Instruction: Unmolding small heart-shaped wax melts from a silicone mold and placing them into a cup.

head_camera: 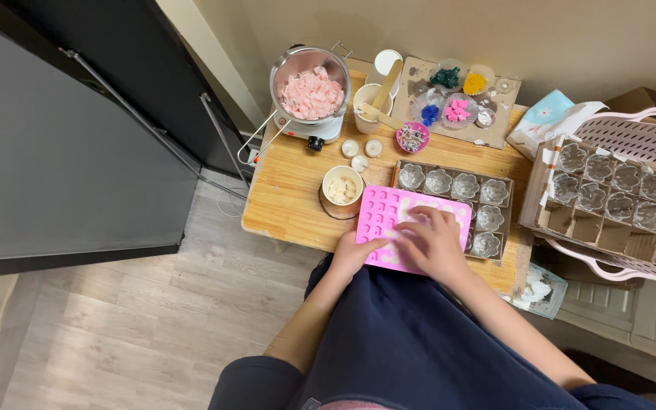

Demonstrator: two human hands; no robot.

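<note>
Left hand (354, 254) pinches the pink mold (396, 216) at its near-left edge; right hand (433, 241) presses flat on it, fingers spread, near the tabletop (290, 197) edge.

View from above of a small room corner. A beige wall (434, 30) runs along the top, evenly lit with soft shadow. At left, a large dark cabinet (62, 152) with long metal handles (104, 87) stands against it, its face matte and unlit. The floor (130, 326) is pale grey wood-look planking laid in long boards; a thin cord (229, 203) trails across it beside the cabinet. A low wooden table (290, 197) with a light, grained top sits against the wall. To its right, white panelled drawer fronts (632, 307) show at floor level. Light is diffuse and indoor, with no window in view.
</note>
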